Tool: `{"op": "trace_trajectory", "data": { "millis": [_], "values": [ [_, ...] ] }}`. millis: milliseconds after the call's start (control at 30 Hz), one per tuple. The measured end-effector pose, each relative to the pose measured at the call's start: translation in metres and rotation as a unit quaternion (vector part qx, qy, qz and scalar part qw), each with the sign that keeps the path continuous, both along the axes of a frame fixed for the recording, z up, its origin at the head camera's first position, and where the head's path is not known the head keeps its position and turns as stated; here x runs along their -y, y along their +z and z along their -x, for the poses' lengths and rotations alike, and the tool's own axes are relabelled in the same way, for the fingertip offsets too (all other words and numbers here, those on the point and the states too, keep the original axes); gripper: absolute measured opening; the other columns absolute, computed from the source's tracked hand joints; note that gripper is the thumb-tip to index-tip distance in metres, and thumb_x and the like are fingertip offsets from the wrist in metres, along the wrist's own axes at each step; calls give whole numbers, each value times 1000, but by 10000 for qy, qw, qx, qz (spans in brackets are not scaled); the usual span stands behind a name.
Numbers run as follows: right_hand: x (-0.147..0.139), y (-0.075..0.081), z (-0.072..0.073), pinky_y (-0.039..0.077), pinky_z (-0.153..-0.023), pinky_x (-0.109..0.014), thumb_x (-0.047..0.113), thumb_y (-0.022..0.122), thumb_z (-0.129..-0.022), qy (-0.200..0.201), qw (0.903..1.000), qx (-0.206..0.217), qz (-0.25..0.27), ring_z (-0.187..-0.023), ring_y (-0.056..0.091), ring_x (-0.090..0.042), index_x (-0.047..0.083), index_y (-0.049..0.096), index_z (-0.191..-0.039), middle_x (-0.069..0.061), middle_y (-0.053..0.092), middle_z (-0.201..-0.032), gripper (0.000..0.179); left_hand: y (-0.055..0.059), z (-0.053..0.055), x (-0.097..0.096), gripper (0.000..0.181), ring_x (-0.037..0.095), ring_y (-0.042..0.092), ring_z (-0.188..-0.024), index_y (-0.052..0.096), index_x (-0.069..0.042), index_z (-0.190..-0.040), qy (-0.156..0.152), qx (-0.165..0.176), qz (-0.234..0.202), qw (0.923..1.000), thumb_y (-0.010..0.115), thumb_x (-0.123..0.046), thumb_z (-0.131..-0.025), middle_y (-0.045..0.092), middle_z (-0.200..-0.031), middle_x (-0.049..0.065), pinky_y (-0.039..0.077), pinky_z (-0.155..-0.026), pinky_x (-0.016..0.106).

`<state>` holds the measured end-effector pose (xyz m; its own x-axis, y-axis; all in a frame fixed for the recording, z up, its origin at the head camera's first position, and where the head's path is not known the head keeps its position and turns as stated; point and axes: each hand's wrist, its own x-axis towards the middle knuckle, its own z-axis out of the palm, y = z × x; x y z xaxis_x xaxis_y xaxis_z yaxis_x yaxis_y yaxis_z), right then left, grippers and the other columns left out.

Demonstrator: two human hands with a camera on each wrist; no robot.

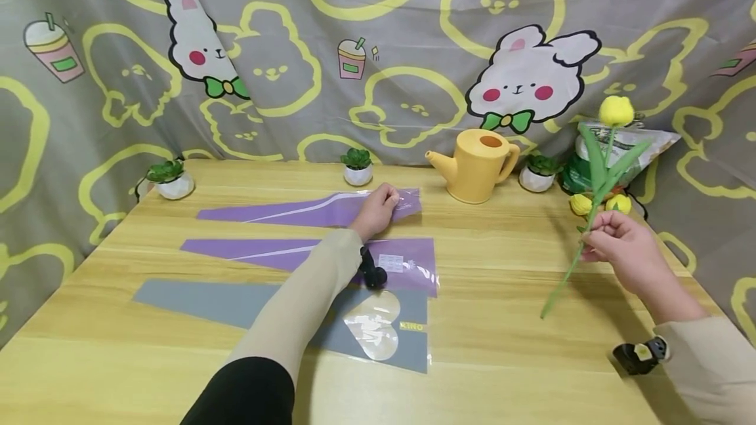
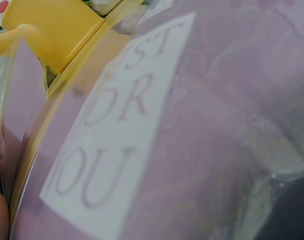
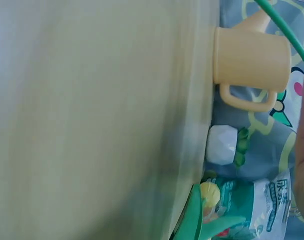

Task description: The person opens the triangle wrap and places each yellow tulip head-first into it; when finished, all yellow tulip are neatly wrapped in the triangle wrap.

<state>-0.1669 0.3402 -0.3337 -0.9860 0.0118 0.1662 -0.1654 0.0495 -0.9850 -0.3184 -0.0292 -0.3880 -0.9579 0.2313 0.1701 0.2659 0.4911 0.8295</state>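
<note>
My right hand [image 1: 632,251] pinches the green stem of an artificial yellow tulip [image 1: 604,179], held upright at a tilt with its bloom at the top. Over at the far row, my left hand [image 1: 376,210] pinches the wide right end of a purple flower wrapping sleeve [image 1: 283,210], clear plastic showing past its fingers. Nearer me lie a second purple sleeve [image 1: 413,274] and a grey sleeve [image 1: 407,346] with a clear heart window; my left forearm crosses above both. Large lettering on purple plastic [image 2: 211,100] fills the left wrist view. The tulip stem [image 3: 286,30] also crosses the right wrist view's corner.
A yellow watering can [image 1: 475,172] stands along the back, with small potted succulents [image 1: 357,169] spaced beside it. At the back right are a green and white bag [image 1: 575,172] and more yellow tulip blooms [image 1: 581,204]. A patterned curtain [image 1: 390,38] hangs behind the wooden table [image 1: 490,346].
</note>
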Motion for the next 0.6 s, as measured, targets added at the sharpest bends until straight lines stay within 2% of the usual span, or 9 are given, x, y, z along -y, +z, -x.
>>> {"op": "trace_trajectory", "data": {
  "millis": [100,267,433,500,600],
  "values": [
    [3,-5,8,53,-52,-23,-13,48,-85,-368,9974,-289,557,-57,61,-10,6,51,-80,1,59,-63,20,-1,0,1,11,20,49,-85,51,-5,-89,79,-24,-186,9998,50,-13,-96,52,-86,7,39,-79,30],
    [12,-17,23,54,-53,-26,-13,48,-83,-817,9860,-585,1328,-58,64,-12,3,49,-78,-2,59,-61,17,-1,1,4,8,19,50,-81,54,-4,-91,60,-73,-504,9987,52,-10,-94,53,-83,7,40,-76,28],
    [15,-40,43,54,-53,-30,-12,50,-81,-1306,9737,-763,1703,-59,65,-15,4,45,-78,-2,57,-59,17,-3,2,5,15,18,55,-93,64,-6,-102,-208,71,-469,9987,52,-10,-94,63,-100,8,43,-86,30],
    [15,-50,54,53,-54,-31,-13,50,-81,-1529,9670,-928,1812,-57,65,-16,4,44,-76,-3,53,-57,19,-4,2,5,17,17,55,-96,66,-6,-101,-358,117,-465,9982,51,-11,-95,65,-106,7,43,-88,31],
    [20,-58,68,53,-54,-33,-14,50,-80,-1832,9561,-1047,2031,-55,64,-19,3,42,-75,-5,48,-56,20,-3,2,6,16,17,55,-94,66,-5,-95,-478,123,-523,9974,51,-12,-95,65,-106,7,43,-87,32]
  ]
}}
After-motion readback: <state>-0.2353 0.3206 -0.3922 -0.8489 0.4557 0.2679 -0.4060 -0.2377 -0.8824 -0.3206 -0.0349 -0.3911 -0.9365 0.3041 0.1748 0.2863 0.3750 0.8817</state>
